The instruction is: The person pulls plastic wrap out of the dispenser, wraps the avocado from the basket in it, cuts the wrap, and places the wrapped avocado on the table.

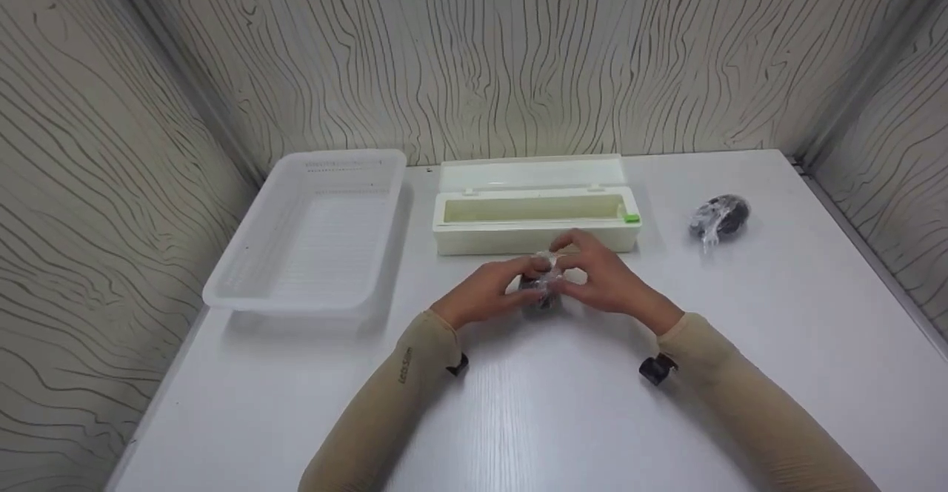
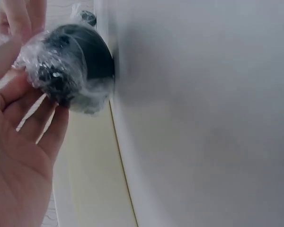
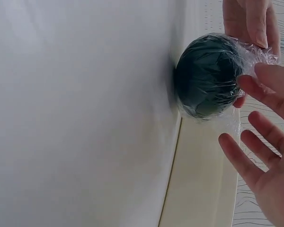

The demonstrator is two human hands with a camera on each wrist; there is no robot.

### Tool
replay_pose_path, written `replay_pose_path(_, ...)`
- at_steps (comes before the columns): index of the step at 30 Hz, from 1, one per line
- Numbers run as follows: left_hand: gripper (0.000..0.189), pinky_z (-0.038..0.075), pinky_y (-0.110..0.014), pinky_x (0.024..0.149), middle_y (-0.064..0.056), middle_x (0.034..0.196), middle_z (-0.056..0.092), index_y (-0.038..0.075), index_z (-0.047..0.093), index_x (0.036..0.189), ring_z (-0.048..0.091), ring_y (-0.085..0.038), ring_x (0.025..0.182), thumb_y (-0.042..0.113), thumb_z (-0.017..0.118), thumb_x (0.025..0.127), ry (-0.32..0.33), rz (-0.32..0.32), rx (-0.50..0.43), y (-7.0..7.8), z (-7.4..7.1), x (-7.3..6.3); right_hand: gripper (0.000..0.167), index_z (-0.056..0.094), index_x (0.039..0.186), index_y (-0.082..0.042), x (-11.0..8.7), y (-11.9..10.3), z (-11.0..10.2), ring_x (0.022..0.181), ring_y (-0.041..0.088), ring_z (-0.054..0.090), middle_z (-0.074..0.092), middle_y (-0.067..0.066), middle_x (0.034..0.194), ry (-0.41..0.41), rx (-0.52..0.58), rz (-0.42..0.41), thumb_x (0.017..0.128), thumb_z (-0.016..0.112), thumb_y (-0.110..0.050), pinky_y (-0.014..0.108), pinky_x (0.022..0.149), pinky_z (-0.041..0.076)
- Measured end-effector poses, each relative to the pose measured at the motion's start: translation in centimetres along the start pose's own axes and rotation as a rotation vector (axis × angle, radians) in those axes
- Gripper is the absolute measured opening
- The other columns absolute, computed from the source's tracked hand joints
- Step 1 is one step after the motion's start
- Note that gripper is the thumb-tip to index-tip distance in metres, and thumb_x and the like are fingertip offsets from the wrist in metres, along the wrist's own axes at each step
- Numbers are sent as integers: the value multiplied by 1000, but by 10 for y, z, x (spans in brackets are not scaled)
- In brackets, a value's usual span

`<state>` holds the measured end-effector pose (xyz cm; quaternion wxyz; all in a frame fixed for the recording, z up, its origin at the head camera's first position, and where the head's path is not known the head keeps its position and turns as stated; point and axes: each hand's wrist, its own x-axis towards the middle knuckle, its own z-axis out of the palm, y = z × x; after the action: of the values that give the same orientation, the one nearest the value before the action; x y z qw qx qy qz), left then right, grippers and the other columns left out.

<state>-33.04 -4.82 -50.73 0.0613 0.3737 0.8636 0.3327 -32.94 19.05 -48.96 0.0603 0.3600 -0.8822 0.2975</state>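
A dark, round object (image 3: pixel 206 75) wrapped in clear plastic film stands on the table just in front of a long white box. My left hand (image 1: pixel 485 292) holds it from the left, fingers and thumb around its side and upper part. Above it, my right hand (image 1: pixel 603 277) pinches the gathered film (image 3: pixel 255 56) between thumb and index finger, the other fingers spread apart. In the left wrist view, the crinkled film (image 2: pixel 42 61) bunches between both hands. The fruit-sized object is smooth under the film; its exact kind does not show.
The long white box (image 1: pixel 518 241) has its lid (image 1: pixel 529 173) raised and a green slider (image 1: pixel 631 218) at its right end. A white plastic tub (image 1: pixel 281 304) stands on the left. Another dark film-wrapped object (image 1: pixel 729 218) lies at the right. Patterned walls (image 1: pixel 474 55) enclose the table.
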Motion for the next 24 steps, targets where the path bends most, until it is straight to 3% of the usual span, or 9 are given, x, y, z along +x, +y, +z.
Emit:
replay_pose_path(2, 40, 45, -27, 106, 16, 127, 62, 35, 51, 135, 57, 1, 116, 42, 57, 96, 13, 8, 33, 3, 1, 0, 11, 74, 93, -20, 1, 1, 1, 123, 27, 52, 55, 10, 130, -20, 59, 20, 88, 73, -30, 46, 98, 49)
replay_pose_path(5, 40, 46, -25, 105, 14, 125, 64, 31, 52, 136, 59, 0, 114, 36, 59, 97, 33, 10, 70, 4, 1, 0, 13, 72, 102, -23, 2, 1, 1, 127, 26, 52, 54, 10, 136, -79, 162, 78, 91, 70, -28, 44, 98, 53)
replay_pose_path(7, 37, 46, -24, 104, 14, 125, 64, 30, 55, 134, 59, 0, 113, 34, 59, 97, 47, 13, 78, 5, 2, 0, 10, 70, 100, -23, 3, 1, 1, 125, 25, 54, 56, 9, 134, -102, 217, 110, 91, 69, -27, 43, 95, 55)
replay_pose_path(11, 19, 47, -25, 102, 10, 130, 58, 24, 65, 113, 56, -3, 116, 32, 62, 96, 117, 35, 68, 4, 4, 0, 9, 64, 88, -21, 5, 1, 2, 119, 25, 59, 62, 4, 127, -109, 281, 130, 91, 70, -27, 45, 95, 55)
replay_pose_path(14, 15, 49, -23, 100, 4, 133, 51, 19, 65, 103, 53, -11, 123, 30, 68, 92, 179, 13, -34, 3, 4, 0, 10, 63, 93, -19, 7, 1, 3, 115, 24, 62, 66, 3, 121, -105, 309, 139, 90, 70, -26, 45, 95, 54)
replay_pose_path(17, 39, 51, -20, 97, 2, 138, 45, 20, 58, 121, 49, -18, 130, 30, 74, 87, 204, -70, -166, 2, 4, 2, 22, 63, 107, -16, 9, 1, 3, 113, 22, 64, 67, 3, 117, -102, 325, 160, 89, 72, -24, 46, 96, 54)
replay_pose_path(20, 64, 51, -22, 98, 0, 144, 46, 19, 44, 141, 49, -20, 133, 34, 75, 86, 169, -171, -245, 2, 3, 3, 34, 61, 120, -11, 9, -2, 0, 111, 23, 64, 67, 6, 118, -111, 328, 164, 89, 72, -22, 47, 98, 53)
replay_pose_path(24, 63, 47, -24, 104, 0, 140, 56, 17, 48, 142, 54, -14, 129, 38, 72, 88, 113, -213, -254, 1, 2, 3, 33, 65, 120, -10, 10, -1, -1, 109, 21, 65, 68, 5, 118, -116, 311, 146, 91, 70, -25, 44, 97, 53)
